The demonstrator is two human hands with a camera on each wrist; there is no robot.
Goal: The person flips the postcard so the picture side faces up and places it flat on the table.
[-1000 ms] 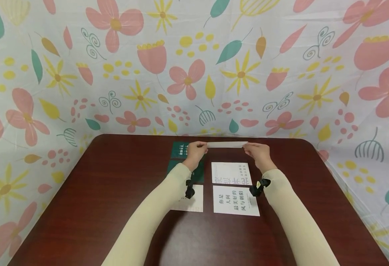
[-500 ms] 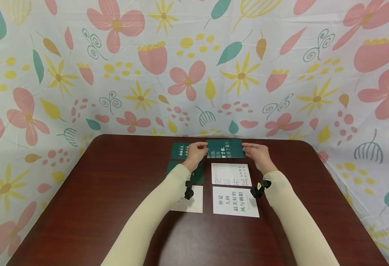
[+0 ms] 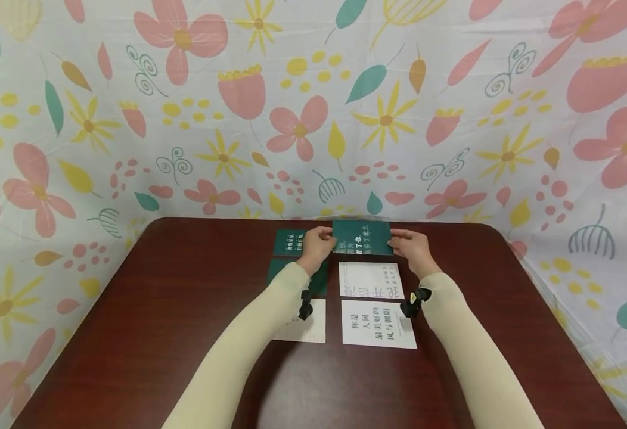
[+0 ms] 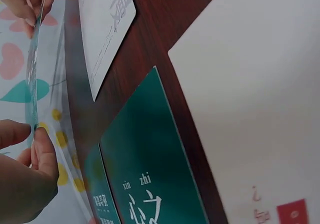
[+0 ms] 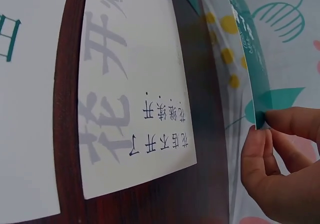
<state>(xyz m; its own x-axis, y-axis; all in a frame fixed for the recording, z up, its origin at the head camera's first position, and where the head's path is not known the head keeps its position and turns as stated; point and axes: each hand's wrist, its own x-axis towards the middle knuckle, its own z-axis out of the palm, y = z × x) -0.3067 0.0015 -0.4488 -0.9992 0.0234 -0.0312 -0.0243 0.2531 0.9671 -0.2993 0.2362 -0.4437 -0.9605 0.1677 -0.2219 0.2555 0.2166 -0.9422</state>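
Note:
A dark green card with light printed characters (image 3: pixel 363 238) is held up at the far side of the table, a hand at each short end. My left hand (image 3: pixel 316 249) pinches its left end between thumb and fingers. At the opposite end my right hand (image 3: pixel 411 250) pinches it the same way. Both wrist views show the card nearly edge-on, clear of the tabletop. Just nearer than it lies a white card with big pale purple characters (image 3: pixel 369 279). A green card (image 3: pixel 285 243) and a second green card (image 4: pixel 145 134) lie by my left hand, partly covered by it in the head view.
Nearer on the brown table (image 3: pixel 163 333) lie a white card with dark text (image 3: pixel 379 325) and a cream card (image 3: pixel 313 326), partly hidden by my left wrist. A flower-patterned cloth (image 3: pixel 303 77) hangs behind the table's far edge.
A second ago the card showed as a thin pale strip; it has since tilted so its green printed face shows. Both hands keep their hold at its ends.

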